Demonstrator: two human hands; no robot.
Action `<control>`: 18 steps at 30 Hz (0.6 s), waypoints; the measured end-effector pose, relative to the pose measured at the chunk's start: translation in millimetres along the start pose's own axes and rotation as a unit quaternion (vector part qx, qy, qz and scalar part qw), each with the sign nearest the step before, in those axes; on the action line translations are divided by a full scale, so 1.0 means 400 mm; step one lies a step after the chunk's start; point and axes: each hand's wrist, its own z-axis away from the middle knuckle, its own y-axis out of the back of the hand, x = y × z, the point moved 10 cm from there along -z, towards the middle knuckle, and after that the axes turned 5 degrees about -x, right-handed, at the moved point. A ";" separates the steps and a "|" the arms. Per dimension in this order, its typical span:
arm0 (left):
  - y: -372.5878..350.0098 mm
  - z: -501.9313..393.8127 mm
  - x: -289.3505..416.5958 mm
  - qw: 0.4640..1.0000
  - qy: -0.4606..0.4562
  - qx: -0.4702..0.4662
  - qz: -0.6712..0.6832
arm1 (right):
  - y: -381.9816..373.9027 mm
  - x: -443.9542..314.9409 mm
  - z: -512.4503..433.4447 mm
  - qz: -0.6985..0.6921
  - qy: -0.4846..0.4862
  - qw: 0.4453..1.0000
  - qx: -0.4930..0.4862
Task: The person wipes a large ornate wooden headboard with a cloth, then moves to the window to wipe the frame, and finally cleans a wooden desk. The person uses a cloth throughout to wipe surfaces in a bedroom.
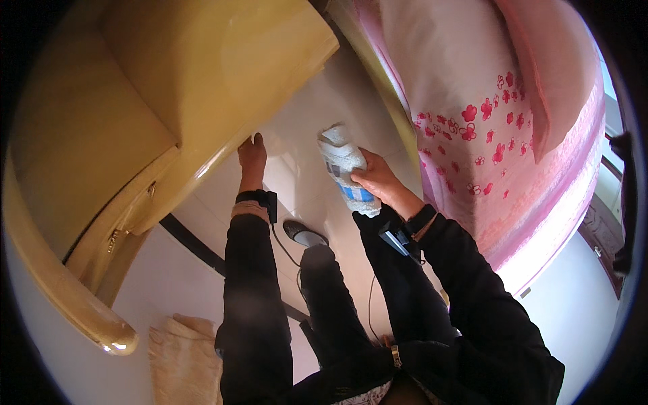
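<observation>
In my right hand [379, 177] is a rolled white terry towel [336, 152] with blue and grey patches. My fingers and thumb wrap its side, and the roll is tilted over the floor. My left hand [252, 158] is at the lower edge of a glossy yellow wooden furniture panel [228, 76]. Part of its fingers is hidden at that edge, so how firmly it grips does not show. Metal fittings [112, 242] show at the lower left of the panel, beside a rounded wooden rim [76, 304].
To the right is a bed with a pink flowered cover [476, 167] and a pink pillow [562, 76] on top. A folded peach cloth [185, 359] lies at lower left. Thin cables [283, 248] hang from my wrist devices. My slippered foot [304, 234] stands on the tiled floor [329, 101].
</observation>
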 end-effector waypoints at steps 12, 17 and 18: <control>-0.098 0.201 -0.021 0.998 -0.043 -0.029 0.022 | 0.085 -0.127 0.061 0.017 0.260 0.929 0.263; -0.120 0.263 -0.035 0.988 0.039 -0.117 0.098 | -0.042 -0.196 -0.024 0.415 0.293 0.817 0.273; -0.107 0.282 -0.047 0.984 0.067 -0.115 0.115 | -0.068 -0.171 -0.065 0.431 0.254 0.826 0.260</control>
